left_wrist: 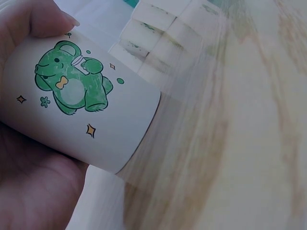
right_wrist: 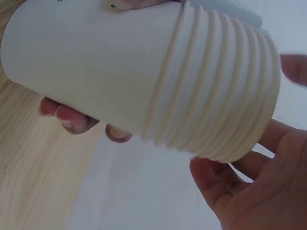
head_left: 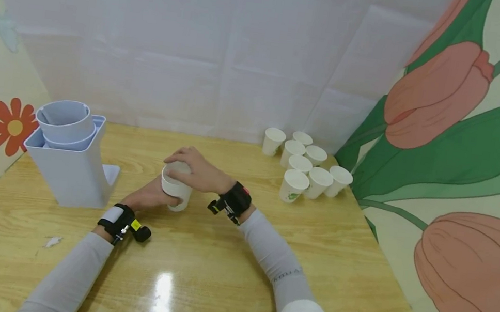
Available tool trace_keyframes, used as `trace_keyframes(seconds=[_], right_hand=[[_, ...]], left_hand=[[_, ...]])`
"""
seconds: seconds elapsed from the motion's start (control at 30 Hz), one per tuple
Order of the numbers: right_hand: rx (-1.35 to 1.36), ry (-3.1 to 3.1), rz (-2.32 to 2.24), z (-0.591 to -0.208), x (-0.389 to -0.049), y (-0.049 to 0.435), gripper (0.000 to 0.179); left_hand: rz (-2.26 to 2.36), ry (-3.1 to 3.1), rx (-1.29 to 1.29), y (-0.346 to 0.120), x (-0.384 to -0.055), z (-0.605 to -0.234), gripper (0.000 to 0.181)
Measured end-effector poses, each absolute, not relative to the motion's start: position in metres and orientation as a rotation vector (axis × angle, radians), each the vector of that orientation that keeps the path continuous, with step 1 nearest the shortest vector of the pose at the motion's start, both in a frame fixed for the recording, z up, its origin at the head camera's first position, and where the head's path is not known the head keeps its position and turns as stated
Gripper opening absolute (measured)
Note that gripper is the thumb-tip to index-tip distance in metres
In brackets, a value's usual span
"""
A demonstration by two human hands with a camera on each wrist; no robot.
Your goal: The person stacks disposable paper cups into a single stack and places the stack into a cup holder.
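A stack of nested white paper cups [head_left: 175,188] stands mouth up at the table's middle left, its rolled rims [right_wrist: 211,86] layered at the top. My left hand [head_left: 153,195] grips the stack low down, fingers and thumb wrapped around its side. A green cartoon animal is printed on the cup wall [left_wrist: 72,81]. Over the mouth of the stack reaches my right hand [head_left: 201,171]. Its bent fingers [right_wrist: 206,177] are at the top rim, while the blurred thumb [right_wrist: 293,69] shows beyond the rim, seemingly apart from it.
Several separate paper cups [head_left: 294,182] stand upright in a cluster at the back right. To the left is a pale lavender bin [head_left: 74,176] with round containers [head_left: 66,128] in it. A white cloth [head_left: 186,65] hangs behind the wooden table [head_left: 217,271].
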State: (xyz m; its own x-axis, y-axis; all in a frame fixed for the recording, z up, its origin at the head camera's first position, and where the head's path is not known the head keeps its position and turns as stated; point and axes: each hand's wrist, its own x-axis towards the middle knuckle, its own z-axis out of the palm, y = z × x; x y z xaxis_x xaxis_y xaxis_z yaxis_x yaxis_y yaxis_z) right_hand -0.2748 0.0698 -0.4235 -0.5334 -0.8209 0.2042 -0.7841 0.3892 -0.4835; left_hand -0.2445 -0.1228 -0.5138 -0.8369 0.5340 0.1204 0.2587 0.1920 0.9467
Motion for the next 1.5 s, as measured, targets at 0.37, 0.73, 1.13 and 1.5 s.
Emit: trace_keyframes(seconds=[0.37, 0.73, 1.13, 1.5], right_hand=[[-1.111, 2.851, -0.997, -0.440, -0.344, 0.102, 0.039], [-0.425, 3.153, -0.917, -0.442, -0.426, 0.163, 0.052], [-0.033, 3.170, -0.605, -0.438, -0.460, 0.208, 0.075], [-0.070, 3.067, -0.347, -0.441, -0.468, 0.225, 0.073]], left_hand=[[1.746, 2.238, 0.713, -0.121, -0.247, -0.519, 0.087], [1.762, 2.232, 0.717, -0.123, -0.246, -0.514, 0.088], [1.792, 2.190, 0.723, -0.122, -0.246, -0.514, 0.087], [1.781, 2.194, 0.717, -0.122, -0.245, -0.514, 0.087]])
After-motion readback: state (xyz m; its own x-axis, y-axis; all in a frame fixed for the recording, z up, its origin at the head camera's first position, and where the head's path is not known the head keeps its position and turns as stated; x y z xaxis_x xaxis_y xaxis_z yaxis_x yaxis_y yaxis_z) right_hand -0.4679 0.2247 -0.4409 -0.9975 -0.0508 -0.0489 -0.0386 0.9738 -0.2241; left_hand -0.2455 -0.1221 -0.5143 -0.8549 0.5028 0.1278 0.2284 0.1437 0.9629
